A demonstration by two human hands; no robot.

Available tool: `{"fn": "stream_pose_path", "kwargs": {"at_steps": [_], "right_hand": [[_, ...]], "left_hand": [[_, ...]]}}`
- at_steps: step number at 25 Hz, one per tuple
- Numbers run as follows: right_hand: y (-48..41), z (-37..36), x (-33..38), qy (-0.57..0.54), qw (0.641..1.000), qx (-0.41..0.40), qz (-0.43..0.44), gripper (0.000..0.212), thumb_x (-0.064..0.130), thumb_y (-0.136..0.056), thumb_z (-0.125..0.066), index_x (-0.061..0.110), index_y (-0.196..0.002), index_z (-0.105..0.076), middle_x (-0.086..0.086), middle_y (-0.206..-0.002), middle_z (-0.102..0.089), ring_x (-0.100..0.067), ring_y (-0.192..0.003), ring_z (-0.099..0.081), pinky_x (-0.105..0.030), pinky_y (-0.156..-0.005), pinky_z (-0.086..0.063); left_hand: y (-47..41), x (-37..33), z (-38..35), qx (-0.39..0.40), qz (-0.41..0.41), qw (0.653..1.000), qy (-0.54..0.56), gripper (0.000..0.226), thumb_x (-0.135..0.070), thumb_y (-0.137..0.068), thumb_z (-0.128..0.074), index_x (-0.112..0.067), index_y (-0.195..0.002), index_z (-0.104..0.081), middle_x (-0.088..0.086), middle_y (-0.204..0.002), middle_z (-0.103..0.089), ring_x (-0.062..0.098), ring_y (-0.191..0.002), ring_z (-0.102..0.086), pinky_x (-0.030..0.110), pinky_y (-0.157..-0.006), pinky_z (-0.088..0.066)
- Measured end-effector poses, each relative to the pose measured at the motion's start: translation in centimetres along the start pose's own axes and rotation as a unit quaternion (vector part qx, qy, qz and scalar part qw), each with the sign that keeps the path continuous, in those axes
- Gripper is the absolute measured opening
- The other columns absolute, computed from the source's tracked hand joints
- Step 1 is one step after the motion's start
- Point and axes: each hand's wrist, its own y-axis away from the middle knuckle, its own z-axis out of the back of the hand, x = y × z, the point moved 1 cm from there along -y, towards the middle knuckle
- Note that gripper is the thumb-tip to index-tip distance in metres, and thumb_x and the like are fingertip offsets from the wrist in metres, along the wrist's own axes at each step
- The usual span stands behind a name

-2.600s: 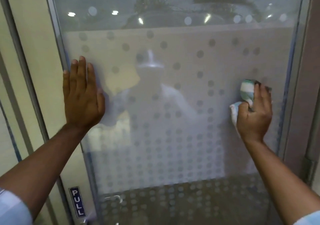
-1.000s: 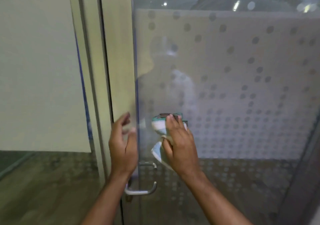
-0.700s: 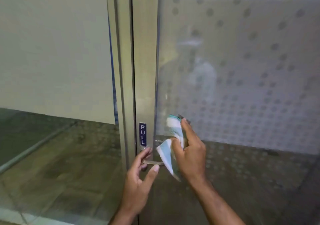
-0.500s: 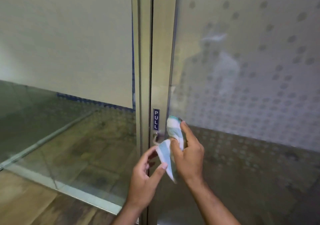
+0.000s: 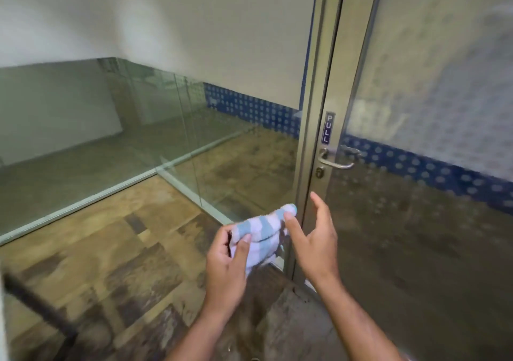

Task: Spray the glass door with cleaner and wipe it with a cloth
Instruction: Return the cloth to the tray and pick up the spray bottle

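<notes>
Blue-and-white striped cloth point(image 5: 261, 228)

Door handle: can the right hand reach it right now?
Probably yes. The right hand is open below the door handle, with nothing between them. The left hand holds the cloth.

Wood-patterned floor point(image 5: 125, 263) bearing glass partition's metal rail point(image 5: 83, 204)

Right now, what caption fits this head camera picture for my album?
Left hand grips a striped cloth, right hand open beside it, in front of the glass door.
</notes>
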Motion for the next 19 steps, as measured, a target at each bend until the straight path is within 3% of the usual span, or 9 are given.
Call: {"fn": "stream_pose_path", "kwargs": {"at_steps": [2, 4, 6, 8, 12, 15, 17, 19], "right_hand": [[3.2, -1.0, 0.0, -0.042, 0.995, 0.093, -0.012, 0.072, 0.041, -0.095, -0.076, 0.024, -0.157, -0.044, 0.013, -0.159, -0.049, -0.003, -0.148, -0.045, -0.045, -0.127, -0.037], [5.9, -2.4, 0.2, -0.054, 0.976, 0.211, 0.0, 0.074, 0.033, -0.094, -0.079, 0.025, -0.159, -0.043, 0.013, -0.16, -0.049, 0.004, -0.147, -0.043, -0.028, -0.125, -0.036], [8.0, -4.1, 0.6, -0.049, 0.948, 0.315, 0.012, 0.083, 0.032, -0.089, -0.085, 0.026, -0.16, -0.042, 0.017, -0.157, -0.049, 0.017, -0.141, -0.042, -0.005, -0.112, -0.032], [10.2, -6.2, 1.3, -0.054, 0.922, 0.383, 0.018, 0.087, 0.027, -0.081, -0.093, 0.024, -0.156, -0.048, 0.017, -0.151, -0.056, 0.022, -0.131, -0.048, 0.002, -0.102, -0.036], [15.3, -11.5, 3.4, -0.098, 0.891, 0.444, -0.017, 0.079, 0.008, -0.072, -0.097, 0.027, -0.139, -0.061, 0.009, -0.122, -0.073, 0.007, -0.102, -0.068, -0.01, -0.094, -0.051], [20.0, -16.2, 4.9, -0.128, 0.859, 0.492, -0.057, 0.072, 0.001, -0.072, -0.095, 0.022, -0.134, -0.064, 0.009, -0.099, -0.075, -0.004, -0.084, -0.067, -0.024, -0.083, -0.059], [23.6, -19.2, 5.6, -0.121, 0.841, 0.522, -0.074, 0.067, 0.005, -0.076, -0.094, 0.018, -0.135, -0.064, 0.01, -0.101, -0.078, -0.009, -0.09, -0.073, -0.027, -0.081, -0.063], [27.7, -22.4, 6.5, -0.089, 0.829, 0.548, -0.073, 0.063, 0.01, -0.081, -0.092, 0.016, -0.137, -0.064, -0.001, -0.113, -0.077, -0.021, -0.104, -0.075, -0.039, -0.092, -0.064]], "left_hand": [[2.9, -0.6, 4.2, -0.013, 0.008, 0.999, -0.03, 0.015, -0.027, -0.098, -0.064, -0.016, -0.106, -0.071, 0.004, -0.1, -0.079, 0.023, -0.094, -0.073, 0.038, -0.088, -0.057], [5.5, -1.3, 8.3, -0.026, 0.014, 0.997, -0.073, 0.011, -0.026, -0.099, -0.064, -0.022, -0.105, -0.072, -0.005, -0.097, -0.08, 0.007, -0.089, -0.073, 0.023, -0.082, -0.056], [7.6, -2.0, 11.8, -0.032, 0.034, 0.995, -0.088, 0.011, -0.025, -0.1, -0.064, -0.026, -0.105, -0.073, -0.009, -0.096, -0.08, 0.0, -0.085, -0.074, 0.014, -0.075, -0.055], [9.8, -2.4, 15.2, -0.065, 0.058, 0.993, -0.085, 0.011, -0.025, -0.101, -0.065, -0.026, -0.107, -0.074, -0.011, -0.095, -0.082, -0.002, -0.084, -0.076, 0.011, -0.071, -0.057], [14.1, -3.1, 22.3, -0.21, 0.113, 0.967, -0.091, 0.024, -0.05, -0.097, -0.068, -0.033, -0.112, -0.075, -0.013, -0.106, -0.083, 0.004, -0.096, -0.078, 0.015, -0.078, -0.058], [17.8, -2.9, 27.9, -0.302, 0.172, 0.937, -0.044, 0.024, -0.051, -0.105, -0.066, -0.035, -0.121, -0.072, -0.012, -0.115, -0.082, 0.013, -0.106, -0.079, 0.025, -0.083, -0.064], [20.3, -2.4, 31.3, -0.344, 0.226, 0.911, -0.036, 0.03, -0.052, -0.105, -0.062, -0.035, -0.129, -0.066, -0.011, -0.117, -0.079, 0.015, -0.105, -0.077, 0.02, -0.079, -0.062], [22.6, -1.9, 35.1, -0.383, 0.28, 0.875, -0.099, 0.028, -0.051, -0.11, -0.056, -0.037, -0.134, -0.058, -0.007, -0.129, -0.071, 0.01, -0.105, -0.069, 0.016, -0.086, -0.058]]}}
